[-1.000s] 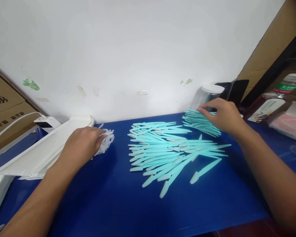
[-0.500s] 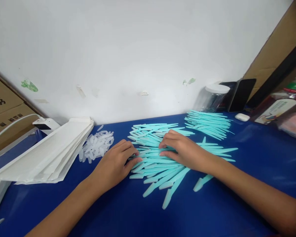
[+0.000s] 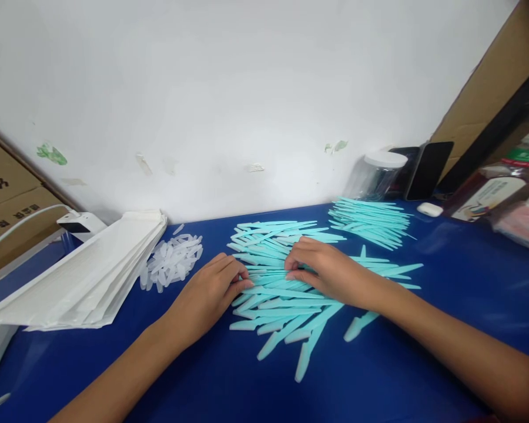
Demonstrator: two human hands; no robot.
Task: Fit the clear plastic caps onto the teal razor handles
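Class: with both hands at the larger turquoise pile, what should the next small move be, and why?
Perhaps the left hand should ease one piece free of the larger turquoise pile, since it sits at the pile's left edge, where many pieces overlap.

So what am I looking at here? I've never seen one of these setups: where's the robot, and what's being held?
There's no robot: these are a person's bare hands, seen from a camera worn on that person's head, looking forward and down. On the blue table lies a large heap of turquoise tools. The left hand and right hand both have their fingertips at it; whether either grips a piece, I can't tell. A smaller turquoise heap lies farther back, to the right. On the left are a pile of translucent pieces and a stack of white packets.
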